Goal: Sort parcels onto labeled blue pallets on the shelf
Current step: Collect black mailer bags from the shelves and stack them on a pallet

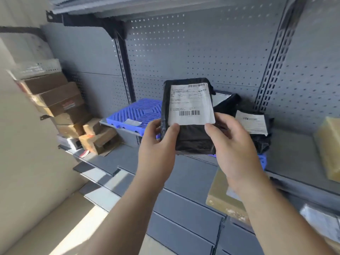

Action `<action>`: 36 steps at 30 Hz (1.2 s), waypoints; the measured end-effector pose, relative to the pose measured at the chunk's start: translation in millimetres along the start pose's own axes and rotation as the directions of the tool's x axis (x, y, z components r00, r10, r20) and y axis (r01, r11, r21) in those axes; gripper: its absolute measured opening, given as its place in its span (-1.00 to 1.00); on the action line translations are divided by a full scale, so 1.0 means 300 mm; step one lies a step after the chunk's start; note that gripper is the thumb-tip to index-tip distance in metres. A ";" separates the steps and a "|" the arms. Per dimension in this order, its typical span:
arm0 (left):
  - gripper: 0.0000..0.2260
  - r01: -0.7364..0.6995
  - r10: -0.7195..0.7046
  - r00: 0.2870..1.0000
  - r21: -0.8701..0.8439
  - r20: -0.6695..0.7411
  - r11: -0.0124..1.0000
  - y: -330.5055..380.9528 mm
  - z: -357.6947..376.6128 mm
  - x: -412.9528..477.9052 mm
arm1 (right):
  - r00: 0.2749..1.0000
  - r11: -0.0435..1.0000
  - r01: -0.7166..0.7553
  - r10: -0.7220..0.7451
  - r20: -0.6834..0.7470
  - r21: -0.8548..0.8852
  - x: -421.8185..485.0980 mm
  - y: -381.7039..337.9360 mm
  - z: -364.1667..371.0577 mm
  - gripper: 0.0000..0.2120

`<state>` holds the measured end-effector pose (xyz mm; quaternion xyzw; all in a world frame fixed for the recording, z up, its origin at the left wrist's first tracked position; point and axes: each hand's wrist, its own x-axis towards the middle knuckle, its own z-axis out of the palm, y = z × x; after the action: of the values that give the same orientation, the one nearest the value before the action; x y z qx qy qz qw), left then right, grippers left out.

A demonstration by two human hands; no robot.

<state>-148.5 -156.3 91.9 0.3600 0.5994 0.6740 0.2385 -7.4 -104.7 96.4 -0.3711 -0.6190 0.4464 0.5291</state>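
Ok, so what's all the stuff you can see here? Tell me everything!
held parcel: one, black with a white label, in front of the shelf
left pallet: one, blue, on the shelf, small white label on it
right pallet: one, blue, mostly hidden under parcels
black parcels: at least two, white labels, on the right pallet
cardboard boxes: several, brown, stacked far left
yellowish parcel: one, right end of the shelf
tan box: one, lower shelf
shelf: one, grey, holed back panel
left hand: one, fingers gripping the held parcel's left side
right hand: one, gripping its right side
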 end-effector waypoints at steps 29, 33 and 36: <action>-0.74 -0.183 -0.133 0.799 0.447 0.587 0.876 -0.136 0.678 0.344 | 0.901 0.906 -0.288 0.146 -0.409 -0.310 0.428 0.300 -0.416 -0.86; -0.74 -0.233 -0.114 0.802 0.483 0.587 0.844 -0.147 0.679 0.350 | 0.904 0.852 -0.326 0.153 -0.400 -0.410 0.430 0.318 -0.410 -0.81; -0.62 -0.260 -0.095 0.804 0.491 0.586 0.832 -0.141 0.676 0.344 | 0.912 0.821 -0.323 0.137 -0.386 -0.471 0.431 0.308 -0.410 -0.67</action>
<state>-61.6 57.6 75.5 0.6301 0.6459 0.3380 0.2676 91.4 65.6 56.0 -0.6448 -0.5675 0.2516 0.4459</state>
